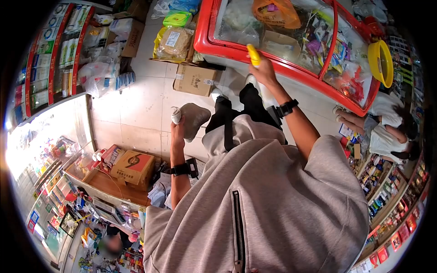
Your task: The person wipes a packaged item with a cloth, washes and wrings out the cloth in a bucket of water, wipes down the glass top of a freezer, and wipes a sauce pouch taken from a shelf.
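My left hand (177,128) is closed around a crumpled grey cloth (195,119), held out over the tiled floor. My right hand (263,68) grips a small yellow bottle (253,55) and holds it against the near rim of the red chest freezer (207,27). Both wrists carry black bands. My grey zip top fills the lower middle of the view, with black trousers below the hands.
The freezer's glass lid covers bags and packets. A cardboard box (196,80) and sacks sit on the floor by the freezer. Another box (133,167) rests on a glass counter (54,182) at left. A seated person (387,132) is at right, beside a yellow bowl (381,61).
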Available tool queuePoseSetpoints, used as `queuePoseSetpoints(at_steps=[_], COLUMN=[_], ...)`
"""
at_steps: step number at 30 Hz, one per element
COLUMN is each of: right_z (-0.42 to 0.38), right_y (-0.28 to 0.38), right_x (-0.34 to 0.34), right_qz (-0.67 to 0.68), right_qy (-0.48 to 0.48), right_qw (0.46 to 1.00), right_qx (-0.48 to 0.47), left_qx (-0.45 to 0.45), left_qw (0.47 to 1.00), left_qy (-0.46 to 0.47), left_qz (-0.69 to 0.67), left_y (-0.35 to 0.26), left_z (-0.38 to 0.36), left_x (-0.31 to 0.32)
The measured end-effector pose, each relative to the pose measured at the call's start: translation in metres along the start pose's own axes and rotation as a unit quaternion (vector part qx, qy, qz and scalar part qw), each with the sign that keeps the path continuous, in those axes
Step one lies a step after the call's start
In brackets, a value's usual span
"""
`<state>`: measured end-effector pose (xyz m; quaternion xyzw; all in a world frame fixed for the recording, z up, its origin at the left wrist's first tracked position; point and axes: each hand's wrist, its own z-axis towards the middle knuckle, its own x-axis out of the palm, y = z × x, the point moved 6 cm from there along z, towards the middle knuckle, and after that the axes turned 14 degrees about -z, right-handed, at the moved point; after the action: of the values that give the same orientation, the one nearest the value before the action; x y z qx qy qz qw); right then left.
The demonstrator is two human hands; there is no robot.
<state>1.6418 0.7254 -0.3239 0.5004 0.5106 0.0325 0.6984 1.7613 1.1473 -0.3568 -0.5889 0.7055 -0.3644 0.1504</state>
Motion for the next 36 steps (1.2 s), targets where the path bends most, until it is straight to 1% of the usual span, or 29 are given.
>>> queuePoseSetpoints(at_steps=[1,3,5,6,7,9,11,12,13,15,16,17,18,19,21,22,23,24,25,26,27,28,29,30,31,32,33,35,36], right_z=[-0.006,-0.020,-0.038,-0.048,-0.059,-0.075,-0.089,-0.095,-0.094,-0.090,-0.082,-0.070,-0.057,-0.045,-0.018,-0.002,0.013,0.028,0.043,0.058,0.071,0.083,0.098,0.114,0.125,0.131,0.135,0.143,0.142], right_y=[-0.009,-0.033,-0.054,-0.060,-0.077,-0.098,-0.116,-0.121,-0.139,-0.161,-0.144,-0.147,-0.157,-0.166,-0.183,-0.192,-0.200,-0.213,-0.225,-0.232,-0.237,-0.236,-0.238,-0.241,-0.247,-0.252,-0.248,-0.246,-0.236], right_x=[-0.017,-0.057,-0.108,-0.137,-0.161,-0.229,-0.287,-0.312,-0.336,-0.386,-0.400,-0.411,-0.423,-0.436,-0.456,-0.466,-0.475,-0.483,-0.491,-0.499,-0.505,-0.510,-0.513,-0.517,-0.519,-0.524,-0.524,-0.526,-0.526], right_qz=[-0.005,0.012,0.034,0.054,0.131,0.179,0.242,0.209,0.207,0.004,-0.049,-0.049,-0.017,0.014,-0.009,0.018,0.046,0.100,0.105,0.059,0.011,-0.023,-0.020,0.014,0.048,-0.002,0.000,0.017,-0.028], right_qy=[0.002,-0.060,-0.117,-0.145,-0.184,-0.320,-0.417,-0.460,-0.464,-0.507,-0.525,-0.528,-0.538,-0.545,-0.543,-0.557,-0.569,-0.569,-0.568,-0.567,-0.565,-0.576,-0.576,-0.570,-0.564,-0.540,-0.540,-0.565,-0.597], right_qw=[1.000,0.997,0.987,0.978,0.957,0.926,0.871,0.856,0.854,0.860,0.848,0.845,0.842,0.838,0.840,0.830,0.819,0.813,0.813,0.817,0.820,0.811,0.812,0.813,0.812,0.835,0.835,0.824,0.801], right_qx=[0.031,0.056,0.109,0.139,0.184,0.095,0.095,0.109,0.111,0.058,0.061,0.061,0.042,0.021,0.016,-0.022,-0.061,-0.071,-0.071,-0.083,-0.094,-0.099,-0.099,-0.120,-0.140,-0.105,-0.104,-0.032,-0.046], left_qx=[-0.005,-0.013,0.008,-0.010,-0.028,-0.016,-0.030,-0.018,-0.029,-0.016,-0.015,0.001,0.017,0.018,0.014,-0.001,0.001,0.009,0.017,0.019,0.020,0.032,0.043,0.045,0.030,0.015,0.015,-0.007,-0.001], left_qw=[1.000,1.000,0.995,0.999,0.998,0.998,0.997,0.996,0.994,0.995,0.994,0.990,0.985,0.985,0.982,0.988,0.988,0.987,0.985,0.984,0.984,0.981,0.977,0.977,0.979,0.980,0.980,0.973,0.968], left_qy=[0.005,0.014,0.092,0.038,-0.002,0.046,0.035,0.062,0.051,0.074,0.078,0.115,0.152,0.154,0.159,0.094,0.090,0.087,0.085,0.107,0.103,0.134,0.165,0.163,0.138,0.112,0.110,0.118,0.130], left_qz=[0.005,0.012,-0.034,0.004,0.061,0.033,0.058,0.068,0.094,0.071,0.074,0.075,0.076,0.078,0.098,0.127,0.127,0.136,0.146,0.142,0.144,0.136,0.128,0.129,0.148,0.166,0.168,0.197,0.216], left_y=[0.000,0.006,0.019,0.015,0.017,0.014,0.005,0.001,0.002,0.001,0.003,0.001,0.002,-0.007,-0.026,-0.025,-0.026,-0.026,-0.030,-0.033,-0.032,-0.033,-0.033,-0.033,-0.032,-0.033,-0.030,-0.022,-0.022], left_z=[0.001,0.006,0.020,0.020,0.028,0.030,0.029,0.030,0.037,0.038,0.044,0.050,0.051,0.038,0.014,0.017,0.016,0.015,0.010,0.003,0.001,-0.001,-0.004,-0.008,-0.013,-0.016,-0.013,-0.004,-0.002], left_x=[0.006,0.013,0.014,0.020,0.020,0.038,0.057,0.066,0.068,0.082,0.078,0.078,0.083,0.107,0.152,0.154,0.161,0.163,0.173,0.186,0.192,0.200,0.208,0.217,0.223,0.229,0.229,0.231,0.236])
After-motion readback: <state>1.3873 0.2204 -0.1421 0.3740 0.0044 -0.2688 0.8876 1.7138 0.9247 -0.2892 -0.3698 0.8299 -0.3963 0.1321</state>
